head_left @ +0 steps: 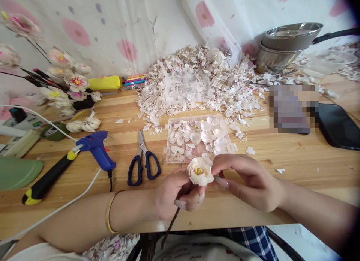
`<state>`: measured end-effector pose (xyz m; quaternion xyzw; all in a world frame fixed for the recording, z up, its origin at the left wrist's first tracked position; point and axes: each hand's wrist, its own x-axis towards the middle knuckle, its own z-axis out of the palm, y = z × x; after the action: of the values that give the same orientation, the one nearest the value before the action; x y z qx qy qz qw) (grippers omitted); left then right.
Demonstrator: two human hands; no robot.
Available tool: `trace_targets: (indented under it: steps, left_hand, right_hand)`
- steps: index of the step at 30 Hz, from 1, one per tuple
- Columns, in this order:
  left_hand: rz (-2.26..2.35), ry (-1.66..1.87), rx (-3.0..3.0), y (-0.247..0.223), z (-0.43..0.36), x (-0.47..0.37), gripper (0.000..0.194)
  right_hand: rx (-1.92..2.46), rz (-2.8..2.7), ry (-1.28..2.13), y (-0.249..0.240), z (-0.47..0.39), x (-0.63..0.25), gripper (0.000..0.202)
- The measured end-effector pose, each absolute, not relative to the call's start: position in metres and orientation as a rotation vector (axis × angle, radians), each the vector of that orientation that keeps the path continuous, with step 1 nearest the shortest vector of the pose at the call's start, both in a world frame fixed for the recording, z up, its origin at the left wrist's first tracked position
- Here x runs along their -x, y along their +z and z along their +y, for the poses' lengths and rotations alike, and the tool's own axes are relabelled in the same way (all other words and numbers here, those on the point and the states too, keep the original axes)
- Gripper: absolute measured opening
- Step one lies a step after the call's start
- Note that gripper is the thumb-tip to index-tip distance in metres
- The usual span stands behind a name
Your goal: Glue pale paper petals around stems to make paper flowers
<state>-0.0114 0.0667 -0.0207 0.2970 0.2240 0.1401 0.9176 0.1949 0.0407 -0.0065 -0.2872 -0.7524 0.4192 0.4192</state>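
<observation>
My left hand (180, 193) is closed around the dark stem of a white artificial flower (200, 171), its yellow centre facing up toward me. The stem (172, 224) runs down below my fingers over the table's front edge. On the flower's right side, my right hand (247, 180) has thumb and forefinger brought close together at the outer petals. Whether a loose petal sits between those fingertips is hard to make out. Just behind the flower lies a clear divided box (168, 146) holding loose white petals. A pair of scissors (143, 159) with dark blue handles lies left of it.
A blue glue gun (97, 150) and a black-and-yellow utility knife (50, 176) lie on the left, near finished flowers (60, 56). A petal heap (157, 81) bears a clear lid (188, 86). At right are stacked metal pans (289, 39) and a black phone (339, 124).
</observation>
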Motion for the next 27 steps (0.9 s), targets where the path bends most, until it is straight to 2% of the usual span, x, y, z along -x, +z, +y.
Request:
trace_targets:
  steps: [11,18,22,27]
  left_hand:
    - [0.431,0.223,-0.667,-0.0217,0.0638,0.0133,0.040]
    - [0.452,0.144,-0.690,-0.0182,0.0634,0.0141,0.048]
    - [0.421,0.022,-0.692,-0.0215,0.0627,0.0143,0.052]
    - [0.425,-0.003,-0.665,-0.0246,0.0630,0.0138,0.053]
  right_hand:
    - [0.583,-2.031,0.950,0.0032,0.0384,-0.1940,0.030]
    - [0.646,-1.870,1.000,0.0013,0.0373,-0.1993,0.011]
    - [0.684,-1.813,1.052,0.0001,0.0381,-0.1995,0.016]
    - [0.713,-1.870,1.045,-0.0031,0.0396,-0.1973,0.013]
